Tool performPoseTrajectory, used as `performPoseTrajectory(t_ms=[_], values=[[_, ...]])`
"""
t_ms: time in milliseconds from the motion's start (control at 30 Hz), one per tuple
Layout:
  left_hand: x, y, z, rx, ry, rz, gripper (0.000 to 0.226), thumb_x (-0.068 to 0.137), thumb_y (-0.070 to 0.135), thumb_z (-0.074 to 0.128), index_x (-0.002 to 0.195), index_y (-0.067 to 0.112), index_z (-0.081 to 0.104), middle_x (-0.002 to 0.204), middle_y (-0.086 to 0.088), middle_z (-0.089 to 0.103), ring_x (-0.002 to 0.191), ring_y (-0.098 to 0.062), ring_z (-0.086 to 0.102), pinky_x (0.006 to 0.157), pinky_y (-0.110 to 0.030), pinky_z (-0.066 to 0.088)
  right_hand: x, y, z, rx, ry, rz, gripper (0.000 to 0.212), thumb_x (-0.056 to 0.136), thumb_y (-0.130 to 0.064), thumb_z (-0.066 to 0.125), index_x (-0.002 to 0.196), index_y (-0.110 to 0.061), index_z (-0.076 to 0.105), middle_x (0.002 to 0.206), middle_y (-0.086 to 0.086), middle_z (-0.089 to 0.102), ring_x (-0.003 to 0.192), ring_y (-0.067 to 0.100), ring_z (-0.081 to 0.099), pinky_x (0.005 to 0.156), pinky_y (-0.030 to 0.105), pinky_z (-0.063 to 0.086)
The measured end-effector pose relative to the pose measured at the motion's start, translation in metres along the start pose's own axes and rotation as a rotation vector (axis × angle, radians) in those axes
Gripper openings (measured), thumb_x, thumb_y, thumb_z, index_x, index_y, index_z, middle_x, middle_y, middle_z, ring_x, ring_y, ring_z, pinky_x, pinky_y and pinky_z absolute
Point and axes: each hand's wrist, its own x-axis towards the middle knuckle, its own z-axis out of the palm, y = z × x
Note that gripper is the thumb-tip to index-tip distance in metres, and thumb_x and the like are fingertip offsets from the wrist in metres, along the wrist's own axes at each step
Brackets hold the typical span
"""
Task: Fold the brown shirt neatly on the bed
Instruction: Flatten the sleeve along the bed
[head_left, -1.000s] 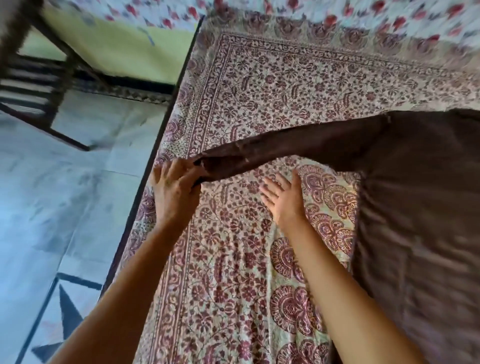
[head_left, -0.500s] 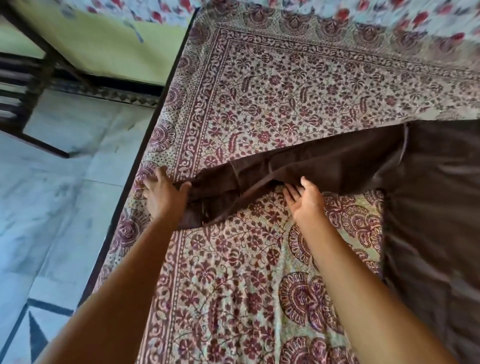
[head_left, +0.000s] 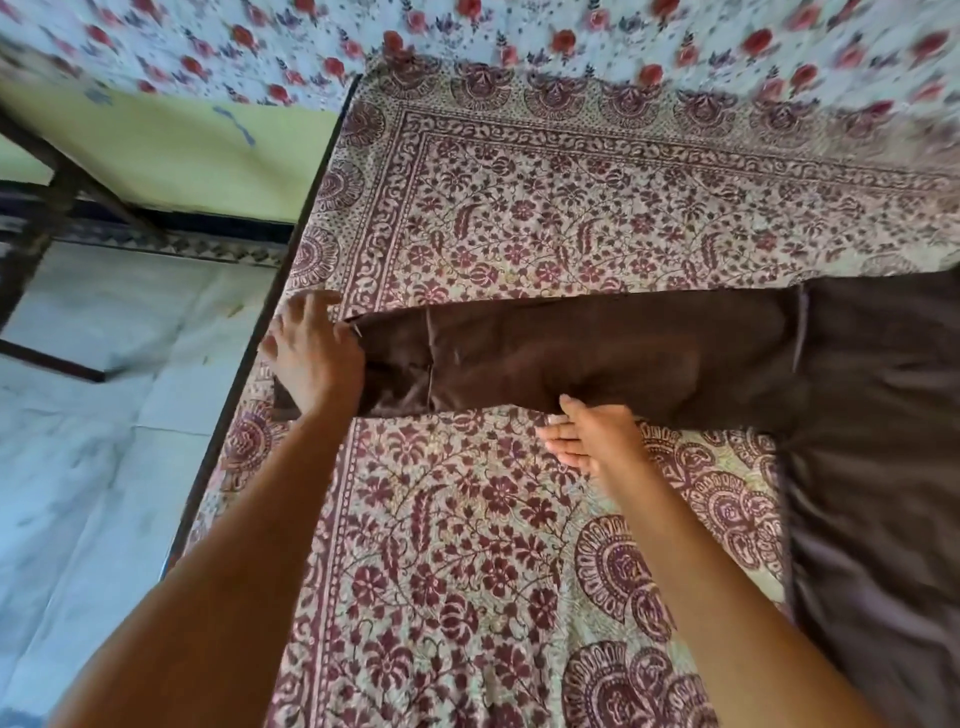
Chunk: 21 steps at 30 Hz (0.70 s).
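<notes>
Since half a second ago the sleeve (head_left: 597, 358) has gone from bunched and slanted to lying flat and nearly straight across the bedspread (head_left: 519, 218), and both my hands have shifted with it. My left hand (head_left: 317, 358) lies spread flat on the cuff end, near the bed's dark edge (head_left: 291, 275), fingers wide and pressing rather than gripping. My right hand (head_left: 592, 434) sits at the sleeve's lower edge about midway along, palm turned up; its fingertips appear tucked under the fabric, and I cannot tell whether they pinch it. The brown shirt (head_left: 878, 467) has its body spread on the right side of the bed, the sleeve reaching left from it. Pale floor tiles (head_left: 104, 467) show beyond the bed edge.
</notes>
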Motion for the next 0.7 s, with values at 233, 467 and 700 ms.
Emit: performPoseTrajectory(t_ms=[233,467,700], values=[[-0.017,0.031,0.056,0.031,-0.222,0.233,0.04,0.096,0.039,0.039,0.134,0.027,0.045,0.139,0.0,0.044,0.133,-0.023,0.03,0.109,-0.051,0.013,0.01,0.014,-0.01,-0.029,-0.017,-0.077,0.035,0.094,-0.025,0.052,0.096,0.007,0.064,0.067,0.005,0.067,0.046,0.006,0.06,0.049,0.018,0.047],[0.028,0.052,0.053,0.191,-0.213,0.437,0.023,0.091,0.032,0.053,0.109,0.022,0.064,0.116,-0.009,0.062,0.113,-0.029,0.048,0.098,-0.044,0.026,0.01,0.008,-0.009,0.224,-0.139,-0.036,0.037,0.094,-0.025,0.053,0.107,0.009,0.06,0.087,0.013,0.069,0.061,0.01,0.067,0.053,0.016,0.054],[-0.003,0.059,0.064,0.161,-0.107,0.473,0.032,0.089,0.019,0.048,0.121,0.019,0.055,0.129,-0.01,0.05,0.121,-0.029,0.04,0.105,-0.046,0.022,0.01,-0.012,-0.019,-0.161,-0.31,0.019,0.04,0.094,-0.037,0.049,0.097,0.0,0.065,0.096,0.014,0.071,0.072,0.016,0.066,0.066,0.022,0.053]])
